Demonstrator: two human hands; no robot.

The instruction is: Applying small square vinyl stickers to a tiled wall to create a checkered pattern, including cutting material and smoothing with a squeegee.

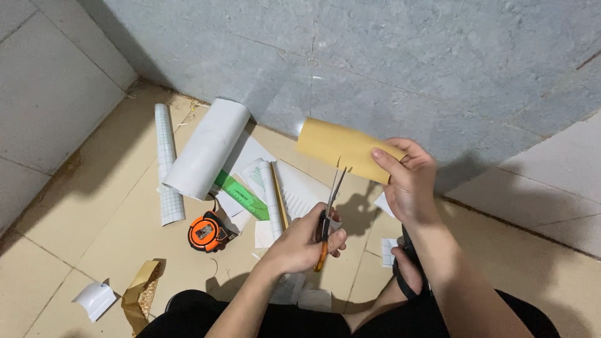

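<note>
Pinching the yellow paper sheet [341, 149] by its right edge, the right hand [410, 181] held it curled in the air before the grey wall [438, 56]. The left hand [303, 241] was closed round the orange-handled scissors [328, 209], blades parted just under the sheet's lower edge. A clean cut probably called for a taut sheet and a straight, square entry. An orange tape measure [206, 231], green ruler [241, 195] and white rolls [206, 149] lay on the floor [94, 206].

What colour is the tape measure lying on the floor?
The tape measure is orange with black parts, seen in the head view, left of the hands.
</note>
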